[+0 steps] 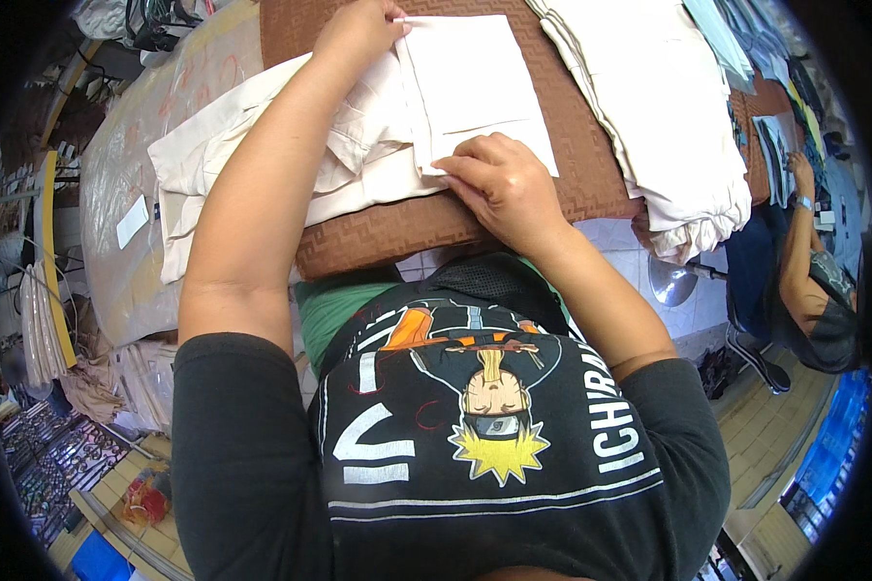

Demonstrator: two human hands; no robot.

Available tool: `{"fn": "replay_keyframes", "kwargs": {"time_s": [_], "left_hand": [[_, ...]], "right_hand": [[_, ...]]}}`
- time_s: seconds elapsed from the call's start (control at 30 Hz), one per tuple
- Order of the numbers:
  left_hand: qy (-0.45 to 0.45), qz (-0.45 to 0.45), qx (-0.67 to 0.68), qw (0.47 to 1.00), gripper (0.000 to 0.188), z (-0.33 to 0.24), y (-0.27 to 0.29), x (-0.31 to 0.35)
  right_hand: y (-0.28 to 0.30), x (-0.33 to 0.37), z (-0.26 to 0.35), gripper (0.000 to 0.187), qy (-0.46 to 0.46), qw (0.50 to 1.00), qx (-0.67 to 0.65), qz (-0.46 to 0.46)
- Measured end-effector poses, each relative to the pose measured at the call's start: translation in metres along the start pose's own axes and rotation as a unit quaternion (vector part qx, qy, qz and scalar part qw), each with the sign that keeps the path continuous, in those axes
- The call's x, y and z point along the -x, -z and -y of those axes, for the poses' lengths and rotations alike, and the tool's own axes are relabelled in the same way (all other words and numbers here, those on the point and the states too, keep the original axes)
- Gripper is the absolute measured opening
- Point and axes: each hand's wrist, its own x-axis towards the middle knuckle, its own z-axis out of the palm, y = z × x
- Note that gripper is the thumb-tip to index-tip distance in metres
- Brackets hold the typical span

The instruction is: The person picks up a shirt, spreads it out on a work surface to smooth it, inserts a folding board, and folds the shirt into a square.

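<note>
A flat, white piece of cloth (475, 77) lies on the brown-covered work surface, with a narrow strip along its left side and a crosswise line near its lower part. At the far end, my left hand (358, 34) pinches the upper left corner. The near left corner is between the thumb and fingers of my right hand (502, 179). Under its left side spreads a cream garment (358, 145), loosely rumpled, its near edge reaching the front of the surface. My left forearm covers part of that garment.
To the right lies a stack of cream garments (659, 116) with gathered ends over the edge. A plastic-wrapped bundle (131, 271) stands at the left. Another person (814, 271) works beside blue cloths (775, 145) at the far right.
</note>
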Motion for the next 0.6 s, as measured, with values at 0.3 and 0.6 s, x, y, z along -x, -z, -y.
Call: {"fn": "replay_keyframes", "kwargs": {"time_s": [0.3, 0.6], "left_hand": [[-0.181, -0.141, -0.021, 0.973, 0.029, -0.024, 0.001, 0.044], [-0.167, -0.106, 0.006, 0.98, 0.028, -0.037, 0.002, 0.085]], "right_hand": [[0.068, 0.0, -0.04, 0.016, -0.153, 0.982, 0.003, -0.109], [0.067, 0.005, -0.037, 0.021, -0.227, 0.974, 0.022, 0.013]]}}
